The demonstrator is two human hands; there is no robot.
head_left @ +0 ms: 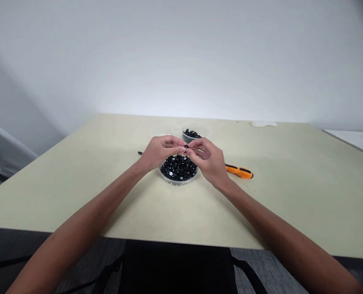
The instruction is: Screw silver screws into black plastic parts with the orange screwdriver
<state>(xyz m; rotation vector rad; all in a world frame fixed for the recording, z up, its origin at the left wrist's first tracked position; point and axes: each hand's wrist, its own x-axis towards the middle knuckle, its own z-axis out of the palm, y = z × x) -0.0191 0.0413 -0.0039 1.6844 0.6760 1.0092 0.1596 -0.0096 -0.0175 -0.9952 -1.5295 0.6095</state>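
My left hand (164,151) and my right hand (207,159) meet fingertip to fingertip over a clear round bowl (177,182). Pinched between both sets of fingers is a small round black part (186,146); its exact kind is too small to make out. Many similar glossy black pieces (179,168) fill the bowl below, a few showing pale centres. Just behind my hands, a second clear tub holds smaller black pieces (192,133). An orange and black screwdriver handle (240,171) lies right of my right hand, its front end hidden behind that hand.
A pale table (77,196) spans the view, with a white wall behind it. One small black piece (140,153) lies left of the bowl. At the back right rests a flat white item (263,123). A clear container or lid (166,131) stands behind my left hand.
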